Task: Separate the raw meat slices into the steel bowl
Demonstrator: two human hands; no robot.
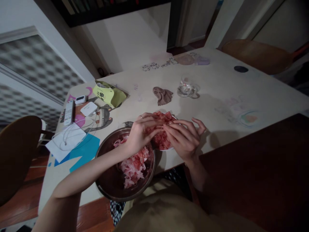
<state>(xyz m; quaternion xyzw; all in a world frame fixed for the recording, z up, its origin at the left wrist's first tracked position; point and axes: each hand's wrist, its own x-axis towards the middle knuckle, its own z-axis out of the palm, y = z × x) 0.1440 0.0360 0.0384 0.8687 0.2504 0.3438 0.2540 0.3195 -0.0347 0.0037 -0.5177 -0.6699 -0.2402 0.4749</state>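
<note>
A plate heaped with red raw meat (pixel 162 141) stands near the table's front edge, mostly covered by my hands. My left hand (pixel 142 130) reaches over it from the left, fingers together and thumb pressed in at the meat. From the other side my right hand (pixel 184 137) pinches with thumb and forefinger, its little finger raised. The fingertips of both hands meet over the pile, and the piece between them is largely hidden. Under my left forearm, a metal bowl (pixel 102 180) holds loose, thin, pink-and-white meat slices (pixel 135 167).
Behind the plate are a crumpled brown cloth (pixel 163 95) and a glass mug (pixel 185 87) with clear liquid. At left lie a yellow-green packet (pixel 108 93), a remote (pixel 69 112), a white box (pixel 89 109) with a cable, and blue paper (pixel 87 151). Chairs stand at both sides.
</note>
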